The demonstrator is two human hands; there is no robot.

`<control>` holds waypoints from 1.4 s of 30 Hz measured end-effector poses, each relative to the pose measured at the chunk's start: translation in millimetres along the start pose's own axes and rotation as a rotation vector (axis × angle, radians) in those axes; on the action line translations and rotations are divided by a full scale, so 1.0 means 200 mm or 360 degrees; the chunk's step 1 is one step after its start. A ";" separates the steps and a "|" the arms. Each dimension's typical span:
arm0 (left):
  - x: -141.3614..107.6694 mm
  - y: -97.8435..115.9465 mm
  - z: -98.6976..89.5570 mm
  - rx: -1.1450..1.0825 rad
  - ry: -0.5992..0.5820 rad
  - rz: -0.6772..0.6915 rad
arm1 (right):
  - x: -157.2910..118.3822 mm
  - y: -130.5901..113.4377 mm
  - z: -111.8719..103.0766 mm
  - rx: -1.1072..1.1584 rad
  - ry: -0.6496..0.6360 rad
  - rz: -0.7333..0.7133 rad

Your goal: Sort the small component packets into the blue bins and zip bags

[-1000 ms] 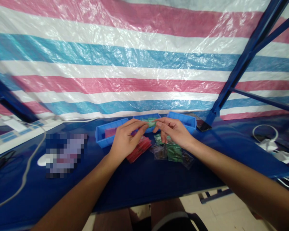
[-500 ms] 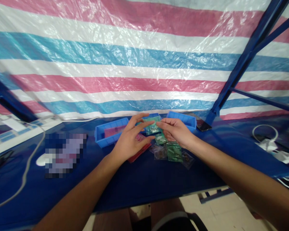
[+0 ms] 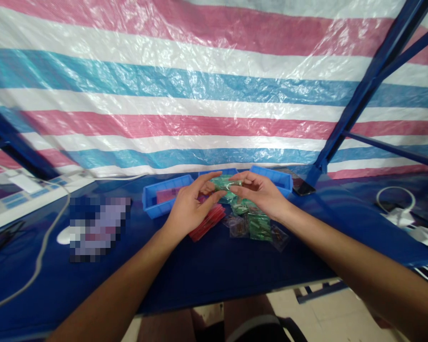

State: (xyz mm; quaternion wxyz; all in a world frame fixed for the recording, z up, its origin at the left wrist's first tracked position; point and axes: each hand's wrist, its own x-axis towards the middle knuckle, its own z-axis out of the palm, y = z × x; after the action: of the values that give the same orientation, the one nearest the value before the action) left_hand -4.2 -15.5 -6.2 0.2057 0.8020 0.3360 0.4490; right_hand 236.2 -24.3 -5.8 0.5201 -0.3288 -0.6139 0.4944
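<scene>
Hands: my left hand (image 3: 189, 209) and right hand (image 3: 263, 195) pinch a small, glossy green plastic packet (image 3: 224, 182) between thumbs and fingers, one at each side.
Held packet: one, raised in front of the middle tray.
Front edge: the blue worktop (image 3: 214, 270) ends beyond the packets on my side; a bare strip lies between forearms, packets and edge.
Rear edge: a striped plastic sheet (image 3: 214, 123) hangs close behind the trays, leaving me little room there.
Side room: bare worktop opens left of the red pile; a black phone (image 3: 304, 187) lies just right of the trays.
Blue trays: three, rectangular, plastic: left (image 3: 150, 205), middle (image 3: 231, 170) and right (image 3: 280, 178); the left holds pink-red packets (image 3: 167, 194).
Red packets: one fanned pile (image 3: 207, 223) near my left hand; I cannot count its layers.
Loose green packets: at least two (image 3: 260, 228), below my right hand, overlapping.
Clear packets: at least two (image 3: 279, 237), small, with dark contents.
</scene>
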 end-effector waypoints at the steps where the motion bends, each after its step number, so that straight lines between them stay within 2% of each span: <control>1: 0.00 0.00 0.00 -0.0018 -0.0030 -0.0003 | 0.00 0.00 0.00 -0.0003 -0.0042 0.0012; 3: 0.00 0.01 0.00 -0.0021 -0.0060 0.0038 | 0.00 0.01 -0.01 0.0010 -0.0054 0.0010; 7: 0.00 0.04 -0.01 0.0062 -0.0104 0.0302 | 0.01 0.03 -0.02 0.0030 0.0096 -0.0030; 11: 0.00 0.04 -0.01 0.0156 -0.0064 0.0457 | 0.01 0.02 -0.01 0.0084 0.0057 0.0080; 13: 0.00 0.03 -0.01 0.0172 -0.0002 0.0404 | 0.00 0.01 0.00 0.0155 0.0021 0.0163; 16: 0.00 0.02 -0.02 0.0237 0.0113 0.0208 | -0.01 -0.02 0.01 0.0236 -0.0024 0.0238; 18: 0.00 0.01 -0.02 0.0248 0.0178 0.0083 | -0.02 -0.02 0.01 0.0251 -0.0064 0.0210; 21: -0.01 0.01 -0.02 0.0153 0.0180 -0.0031 | -0.01 -0.02 0.01 0.0238 -0.0126 0.0129; 26: 0.01 0.04 -0.02 0.0134 0.0033 0.0098 | 0.01 0.00 0.00 0.0197 0.0000 -0.0010; 30: 0.02 0.06 -0.02 0.0129 0.0089 0.0203 | 0.03 0.03 -0.04 0.0152 0.0237 -0.0117; 35: 0.02 0.03 -0.03 0.0271 0.0120 0.0082 | 0.06 0.03 -0.09 0.0122 0.0424 -0.0215; 37: 0.01 0.01 -0.03 0.0363 0.0095 0.0104 | 0.07 0.03 -0.11 0.0095 0.0459 -0.0246; 40: 0.01 -0.01 -0.03 0.0473 0.0037 0.0233 | 0.08 0.06 -0.15 -0.0067 0.0466 -0.0338; 42: 0.01 -0.02 -0.02 0.0513 0.0022 0.0259 | 0.08 0.08 -0.17 -0.0301 0.0492 -0.0452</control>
State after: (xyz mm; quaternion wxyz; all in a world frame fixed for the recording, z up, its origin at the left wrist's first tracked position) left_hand -8.9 -11.0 -5.6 0.0350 0.8460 0.3391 0.4101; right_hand 262.6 4.5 -16.2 0.6393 -0.3582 -0.6106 0.3001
